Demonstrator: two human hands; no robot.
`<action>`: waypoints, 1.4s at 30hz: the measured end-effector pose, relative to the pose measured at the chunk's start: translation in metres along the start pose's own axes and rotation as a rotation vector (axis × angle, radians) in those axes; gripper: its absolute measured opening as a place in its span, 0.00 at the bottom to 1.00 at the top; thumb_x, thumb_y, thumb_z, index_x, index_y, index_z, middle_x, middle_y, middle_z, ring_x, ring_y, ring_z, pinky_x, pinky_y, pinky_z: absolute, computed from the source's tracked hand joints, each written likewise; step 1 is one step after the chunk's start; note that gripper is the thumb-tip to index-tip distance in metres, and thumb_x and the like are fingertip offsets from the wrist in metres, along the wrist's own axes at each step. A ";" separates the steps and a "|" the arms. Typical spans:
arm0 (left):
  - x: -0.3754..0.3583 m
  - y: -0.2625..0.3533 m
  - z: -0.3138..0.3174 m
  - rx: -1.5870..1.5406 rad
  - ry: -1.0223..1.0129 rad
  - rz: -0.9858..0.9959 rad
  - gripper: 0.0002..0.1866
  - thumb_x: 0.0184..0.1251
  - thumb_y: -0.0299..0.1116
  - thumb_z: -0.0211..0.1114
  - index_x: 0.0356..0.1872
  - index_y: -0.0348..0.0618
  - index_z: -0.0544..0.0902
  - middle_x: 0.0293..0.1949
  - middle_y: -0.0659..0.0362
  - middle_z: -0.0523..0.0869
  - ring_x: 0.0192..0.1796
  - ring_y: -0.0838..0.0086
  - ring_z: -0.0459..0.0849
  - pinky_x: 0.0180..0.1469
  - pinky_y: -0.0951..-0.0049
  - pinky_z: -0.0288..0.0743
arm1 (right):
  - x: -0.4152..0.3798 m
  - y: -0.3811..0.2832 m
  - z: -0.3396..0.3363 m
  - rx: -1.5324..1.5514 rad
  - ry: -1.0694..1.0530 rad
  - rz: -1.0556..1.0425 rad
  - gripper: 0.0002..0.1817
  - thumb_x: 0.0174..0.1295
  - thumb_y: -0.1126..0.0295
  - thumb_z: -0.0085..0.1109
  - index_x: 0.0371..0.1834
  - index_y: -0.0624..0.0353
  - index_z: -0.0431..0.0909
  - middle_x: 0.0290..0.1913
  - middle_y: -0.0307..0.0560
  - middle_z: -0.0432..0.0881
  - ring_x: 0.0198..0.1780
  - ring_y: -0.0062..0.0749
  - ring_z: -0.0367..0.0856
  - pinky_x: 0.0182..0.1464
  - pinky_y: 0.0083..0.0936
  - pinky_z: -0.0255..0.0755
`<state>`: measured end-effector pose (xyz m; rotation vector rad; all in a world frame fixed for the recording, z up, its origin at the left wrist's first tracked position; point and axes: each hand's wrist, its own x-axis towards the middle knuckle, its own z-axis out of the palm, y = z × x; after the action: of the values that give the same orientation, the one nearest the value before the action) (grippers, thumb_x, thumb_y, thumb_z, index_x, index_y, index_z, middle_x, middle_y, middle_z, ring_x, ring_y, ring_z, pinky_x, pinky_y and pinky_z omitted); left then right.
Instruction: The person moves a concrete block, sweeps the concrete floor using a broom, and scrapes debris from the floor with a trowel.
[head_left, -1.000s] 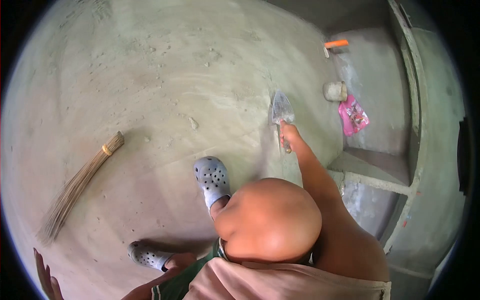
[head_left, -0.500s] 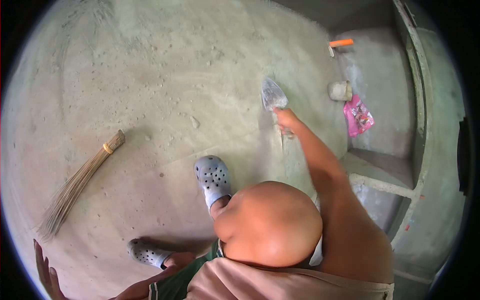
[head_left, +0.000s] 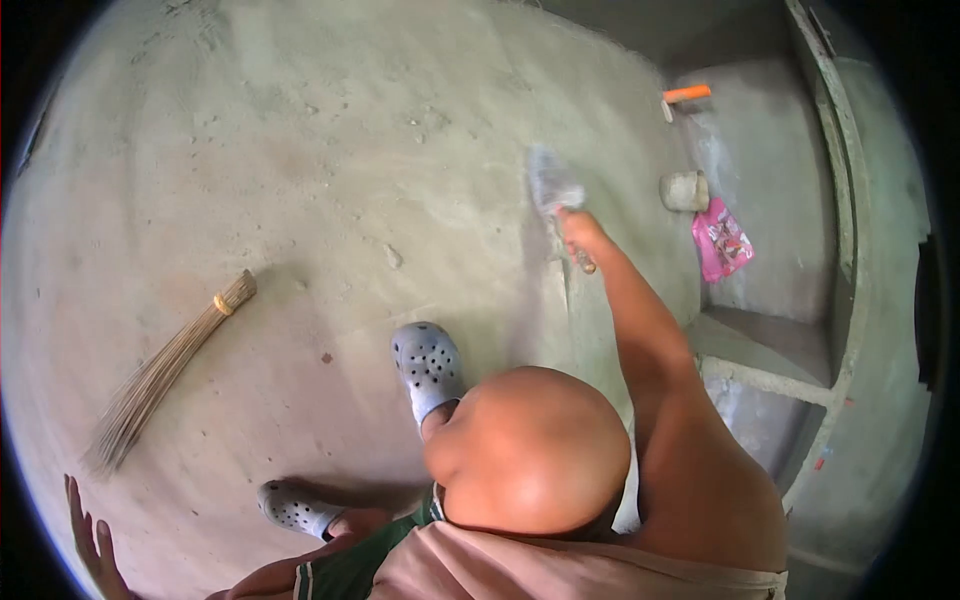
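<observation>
My right hand (head_left: 583,237) is closed around the handle of a trowel (head_left: 553,181), reaching forward over the concrete floor (head_left: 330,230). The trowel's pointed metal blade is smeared by motion and aims away from me, close over the floor. At the lower left edge my left hand (head_left: 97,545) is held out with its fingers apart and nothing in it. A stick broom (head_left: 172,370), bound near its top with a yellow band, lies on the floor just beyond that hand.
To the right is a concrete recess with a raised edge (head_left: 838,200). Near it are a greyish cup (head_left: 684,191), a pink packet (head_left: 722,240) and an orange-handled tool (head_left: 687,94). Small crumbs of rubble dot the floor. My feet wear grey clogs (head_left: 428,362).
The trowel and my right hand have shifted slightly to the right, and the blade is now blurred. The whole view has moved a little; my left hand stays spread.
</observation>
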<state>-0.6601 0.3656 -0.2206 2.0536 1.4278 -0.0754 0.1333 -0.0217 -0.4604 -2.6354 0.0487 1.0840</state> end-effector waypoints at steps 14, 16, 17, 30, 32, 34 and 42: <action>-0.009 -0.031 -0.008 0.016 0.019 -0.029 0.37 0.77 0.54 0.56 0.81 0.50 0.65 0.83 0.57 0.63 0.84 0.63 0.58 0.81 0.49 0.53 | 0.043 0.010 -0.015 0.072 0.070 -0.007 0.28 0.76 0.40 0.50 0.49 0.58 0.78 0.25 0.43 0.73 0.20 0.32 0.72 0.23 0.41 0.73; -0.007 -0.027 -0.004 0.007 0.009 -0.030 0.37 0.77 0.54 0.56 0.81 0.51 0.65 0.83 0.57 0.63 0.84 0.62 0.58 0.81 0.49 0.53 | 0.026 -0.004 0.025 0.072 0.008 -0.036 0.29 0.75 0.38 0.49 0.46 0.57 0.76 0.25 0.41 0.73 0.18 0.30 0.69 0.21 0.39 0.71; -0.006 -0.025 -0.003 0.001 0.008 -0.031 0.37 0.77 0.55 0.56 0.81 0.51 0.65 0.83 0.57 0.63 0.84 0.62 0.57 0.81 0.49 0.53 | 0.015 -0.023 0.039 0.077 -0.046 -0.081 0.29 0.74 0.37 0.49 0.42 0.56 0.74 0.24 0.39 0.72 0.16 0.28 0.66 0.19 0.37 0.69; 0.005 -0.018 0.000 -0.026 -0.019 -0.040 0.38 0.76 0.56 0.57 0.81 0.52 0.65 0.83 0.57 0.63 0.84 0.59 0.57 0.81 0.46 0.53 | -0.014 -0.116 0.097 0.126 -0.168 -0.167 0.26 0.78 0.43 0.47 0.35 0.55 0.72 0.20 0.39 0.69 0.18 0.30 0.66 0.21 0.40 0.67; 0.016 -0.014 -0.007 0.010 -0.016 -0.026 0.37 0.76 0.56 0.58 0.81 0.52 0.65 0.83 0.57 0.63 0.84 0.58 0.57 0.80 0.45 0.53 | -0.015 -0.119 0.083 -0.096 -0.074 -0.208 0.26 0.77 0.42 0.48 0.35 0.54 0.72 0.20 0.39 0.68 0.17 0.30 0.66 0.19 0.41 0.65; 0.014 0.013 -0.002 0.106 0.043 -0.013 0.37 0.76 0.57 0.58 0.81 0.52 0.66 0.83 0.57 0.62 0.84 0.59 0.57 0.80 0.46 0.53 | -0.004 -0.125 0.049 -0.013 -0.088 -0.170 0.25 0.77 0.42 0.49 0.37 0.54 0.73 0.20 0.38 0.68 0.18 0.30 0.66 0.21 0.39 0.68; 0.011 -0.005 0.004 -0.018 0.041 -0.109 0.40 0.70 0.58 0.62 0.79 0.52 0.69 0.81 0.55 0.66 0.83 0.59 0.59 0.80 0.46 0.53 | -0.004 -0.152 0.116 0.196 -0.045 -0.228 0.23 0.79 0.47 0.49 0.48 0.59 0.76 0.24 0.38 0.70 0.22 0.29 0.69 0.25 0.36 0.72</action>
<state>-0.6585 0.3733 -0.2300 1.9724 1.5600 -0.0663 0.0726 0.1555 -0.4977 -2.3740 -0.1447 1.0056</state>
